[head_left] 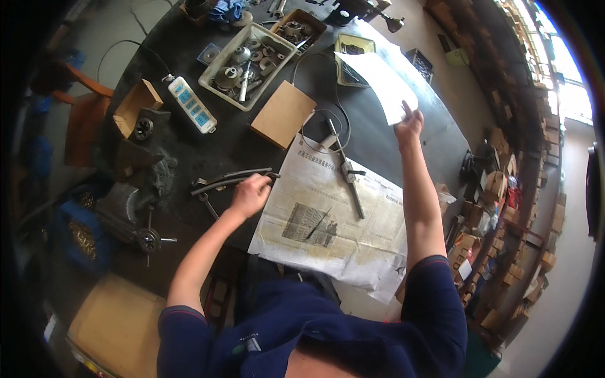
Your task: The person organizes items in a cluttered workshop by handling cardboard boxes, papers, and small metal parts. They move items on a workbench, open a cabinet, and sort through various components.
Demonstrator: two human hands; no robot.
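A white sheet of paper (378,79) is pinched by its near edge in my right hand (409,120), raised over the table's right side. My left hand (252,194) lies with curled fingers at the newspaper's left edge, beside the ends of two long dark handles (233,177); what its fingertips grip is hidden. The newspaper (365,246) spreads over the front of the table. On it rests a long metal bar tool (346,167) with a sliding piece, its exact kind unclear. A wrench (208,205) lies just left of my left hand.
A brown board-like box (283,113) sits behind the newspaper. Farther back are a tray (211,80) of metal parts and a power strip (191,105). A bench vise (129,201) stands at left. Under the sheet is a yellowish bin (346,45). Shelves with boxes (498,189) line the right.
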